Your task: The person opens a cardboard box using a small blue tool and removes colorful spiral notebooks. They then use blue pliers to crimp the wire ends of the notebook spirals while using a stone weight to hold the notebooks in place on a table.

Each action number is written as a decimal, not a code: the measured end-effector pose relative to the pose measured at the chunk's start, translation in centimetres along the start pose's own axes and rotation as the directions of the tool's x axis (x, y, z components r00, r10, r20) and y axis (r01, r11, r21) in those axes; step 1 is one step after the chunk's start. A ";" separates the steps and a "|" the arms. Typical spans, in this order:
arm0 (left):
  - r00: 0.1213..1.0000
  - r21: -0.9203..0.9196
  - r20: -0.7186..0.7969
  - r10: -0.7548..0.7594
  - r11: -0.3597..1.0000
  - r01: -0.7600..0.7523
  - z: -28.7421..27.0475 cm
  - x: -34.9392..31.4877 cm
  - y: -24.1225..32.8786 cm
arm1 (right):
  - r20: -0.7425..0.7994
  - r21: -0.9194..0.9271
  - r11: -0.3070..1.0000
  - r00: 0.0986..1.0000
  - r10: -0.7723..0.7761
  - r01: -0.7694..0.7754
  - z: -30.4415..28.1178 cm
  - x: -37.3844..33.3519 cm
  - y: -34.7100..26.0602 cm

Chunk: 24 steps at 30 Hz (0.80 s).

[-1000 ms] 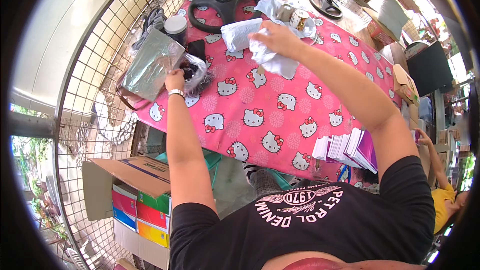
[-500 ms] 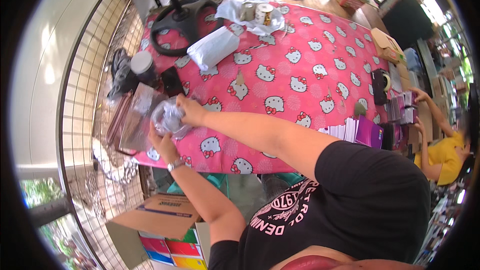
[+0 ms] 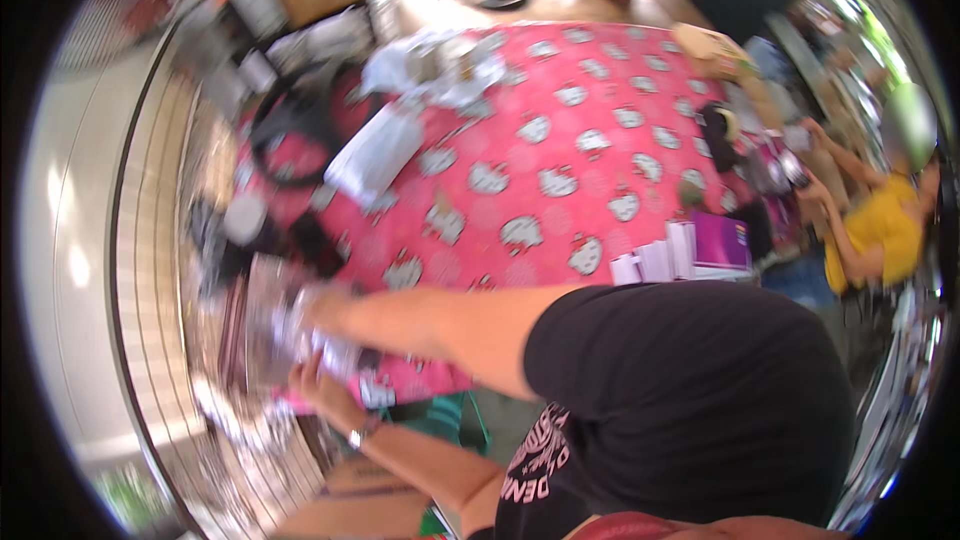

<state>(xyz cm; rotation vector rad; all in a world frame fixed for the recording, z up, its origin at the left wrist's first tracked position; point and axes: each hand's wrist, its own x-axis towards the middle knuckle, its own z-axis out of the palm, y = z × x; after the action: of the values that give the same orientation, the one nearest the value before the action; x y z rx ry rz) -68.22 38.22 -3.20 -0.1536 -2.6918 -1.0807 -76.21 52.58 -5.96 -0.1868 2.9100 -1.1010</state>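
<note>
At the table's left end, both my hands are at a crinkled bundle in clear plastic (image 3: 340, 355), its contents blurred. My right hand (image 3: 325, 312) reaches across to its upper side; motion smears the fingers. My left hand (image 3: 328, 392), wearing a metal watch (image 3: 362, 432), is at its lower left edge. A finger points up toward the plastic, but its grip is too blurred to make out. Just left of the bundle lies a flat clear plastic packet (image 3: 265, 325). Beyond my hands are a dark phone-like slab (image 3: 316, 243) and a white-lidded jar (image 3: 246, 219).
A black wheel-shaped stand base (image 3: 300, 125) and a white wrapped parcel (image 3: 375, 153) sit on the pink patterned cloth (image 3: 490, 180). Purple-covered books (image 3: 720, 242) stand at the right, near a co-worker in yellow (image 3: 880, 230). A cardboard box (image 3: 360, 500) is below the table's edge.
The view has shifted and blurred, and my body leans further left. The ring-like shape visible in the plastic earlier is smeared now. My right arm reaches further over the packet.
</note>
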 end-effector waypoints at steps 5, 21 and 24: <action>0.942 0.201 -0.131 -0.309 0.922 0.331 1.3 3.1 1.9 | 0.135 -0.114 0.959 0.960 -0.244 0.260 -1.0 3.4 -2.0; 0.993 0.406 -0.056 -0.099 0.907 0.113 -0.9 4.6 12.2 | 0.521 0.037 0.961 0.815 -0.254 0.275 -31.7 -22.4 -2.2; 0.989 0.186 0.022 0.144 0.972 -0.145 0.6 3.3 15.3 | 0.279 0.100 0.970 0.930 -0.240 0.221 -32.5 -22.6 -1.8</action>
<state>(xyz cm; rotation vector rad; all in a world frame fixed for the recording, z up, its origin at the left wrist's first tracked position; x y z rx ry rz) -68.66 49.75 7.45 -0.3155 -2.7220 -0.7819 -55.76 75.35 19.14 -0.6456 2.6346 -1.0905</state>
